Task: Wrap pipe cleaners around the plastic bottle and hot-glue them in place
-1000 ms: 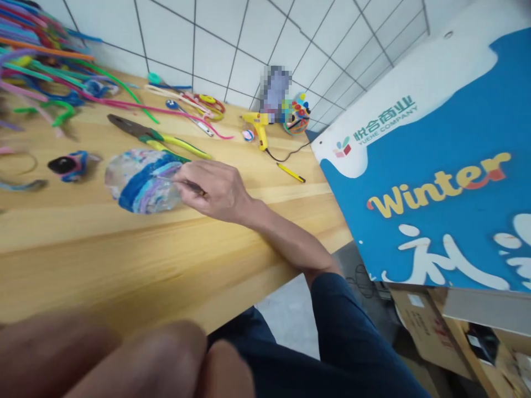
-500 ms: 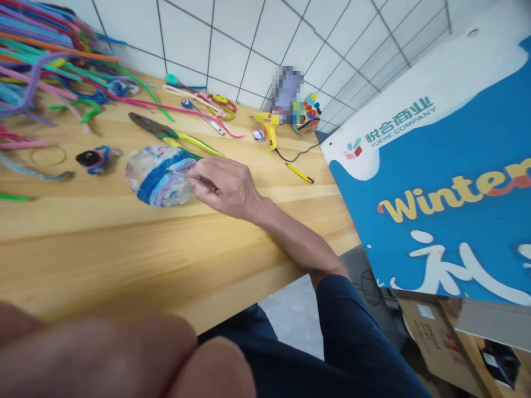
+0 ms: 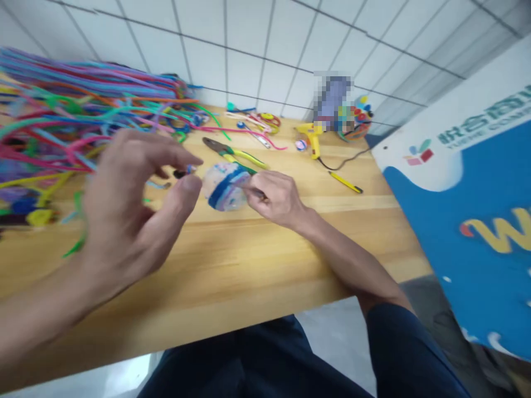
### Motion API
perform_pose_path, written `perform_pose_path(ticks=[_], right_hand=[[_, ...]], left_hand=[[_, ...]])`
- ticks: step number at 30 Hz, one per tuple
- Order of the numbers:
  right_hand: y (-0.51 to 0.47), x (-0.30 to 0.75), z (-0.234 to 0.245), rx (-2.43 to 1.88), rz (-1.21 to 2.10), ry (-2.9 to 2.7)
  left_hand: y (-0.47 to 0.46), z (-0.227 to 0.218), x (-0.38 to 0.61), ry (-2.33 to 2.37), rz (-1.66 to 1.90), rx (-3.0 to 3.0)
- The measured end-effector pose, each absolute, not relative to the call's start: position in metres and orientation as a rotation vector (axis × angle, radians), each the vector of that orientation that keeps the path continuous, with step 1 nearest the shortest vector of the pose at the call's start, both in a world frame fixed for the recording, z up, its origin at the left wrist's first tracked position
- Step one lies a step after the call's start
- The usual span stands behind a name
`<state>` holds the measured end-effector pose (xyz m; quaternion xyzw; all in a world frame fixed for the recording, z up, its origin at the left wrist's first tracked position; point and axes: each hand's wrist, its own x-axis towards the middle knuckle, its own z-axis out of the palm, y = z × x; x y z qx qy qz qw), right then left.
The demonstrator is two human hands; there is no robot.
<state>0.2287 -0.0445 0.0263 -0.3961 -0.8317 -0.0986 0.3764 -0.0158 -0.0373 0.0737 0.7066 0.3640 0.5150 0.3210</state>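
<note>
In my right hand (image 3: 276, 202) is a slim dark-ended tool (image 3: 260, 193), pinched between the fingers; its exact kind is unclear. That hand rests against the right side of a round, clear-looking ball (image 3: 226, 188) wrapped with blue and lilac bands. Left of the ball, my left hand (image 3: 136, 199) is raised above the table, thumb and fingers apart with a gap between them. Through that gap shows a small black-and-blue figure (image 3: 179, 173) on the table, mostly hidden. Pliers (image 3: 236, 155) with yellow-green handles lie just behind the ball.
A heap of coloured pipe cleaners (image 3: 83, 83) covers the left and back left. At the back are scissors (image 3: 269, 122), a yellow glue gun (image 3: 313, 135) with its cord, and a decorated ball (image 3: 354, 122). A yellow cutter (image 3: 346, 182) lies to the right, near a blue sign (image 3: 456, 221).
My left hand has risen from the near lower left to beside the ball, its fingers now apart. The view has swung left; my right hand stays at the ball with the tool.
</note>
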Motion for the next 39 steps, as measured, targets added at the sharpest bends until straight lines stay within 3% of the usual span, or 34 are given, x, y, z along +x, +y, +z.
perform_pose_path(ticks=[6, 12, 39], right_hand=[[-0.046, 0.227, 0.036, -0.954, -0.236, -2.107], [-0.046, 0.229, 0.036, -0.995, -0.258, -2.114], [-0.048, 0.228, 0.035, -1.021, -0.198, -2.139]], left_hand=[[0.014, 0.019, 0.003, 0.961, 1.359, 1.882], [0.008, -0.010, 0.011, 0.766, 1.208, 2.049], [0.016, -0.020, 0.006, 0.597, 1.153, 2.153]])
